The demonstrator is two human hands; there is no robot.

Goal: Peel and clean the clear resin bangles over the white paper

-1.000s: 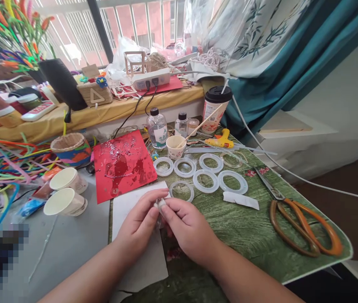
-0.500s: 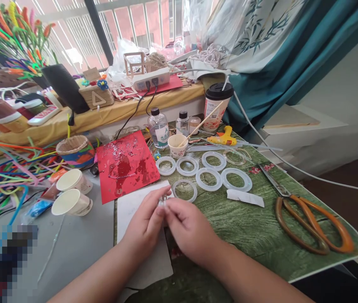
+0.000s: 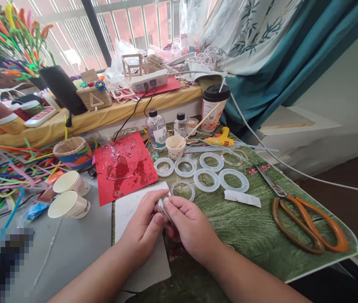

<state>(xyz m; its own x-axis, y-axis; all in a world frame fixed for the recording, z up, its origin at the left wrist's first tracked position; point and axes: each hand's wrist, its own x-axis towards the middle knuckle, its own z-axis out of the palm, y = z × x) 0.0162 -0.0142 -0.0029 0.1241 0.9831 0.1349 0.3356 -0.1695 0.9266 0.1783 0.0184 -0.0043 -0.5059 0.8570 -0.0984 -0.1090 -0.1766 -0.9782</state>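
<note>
My left hand (image 3: pixel 142 227) and my right hand (image 3: pixel 188 223) meet over a sheet of white paper (image 3: pixel 149 261). Between their fingertips and thumbs they grip a small clear, ring-like piece (image 3: pixel 160 205); most of it is hidden by the fingers. Just beyond the hands lies a translucent ring mould (image 3: pixel 183 183), and several more white ring moulds (image 3: pixel 206 180) are spread behind it. A strip of white paper (image 3: pixel 242 198) lies to the right of my right hand. Past my left hand is a red sheet (image 3: pixel 125 168) with glossy wet-looking patches.
Large orange-handled scissors (image 3: pixel 310 227) lie on the right. Behind the moulds stand a paper cup (image 3: pixel 175 148) with a stick, a bottle (image 3: pixel 156 130), a lidded drink cup (image 3: pixel 215 109) and a yellow glue gun (image 3: pixel 220 137). Two tipped paper cups (image 3: pixel 68 205) rest left.
The fingers have shifted slightly around the clear piece, and its rounded, see-through edge shows more now. The view has swayed a little; the things on the table have stayed in place.
</note>
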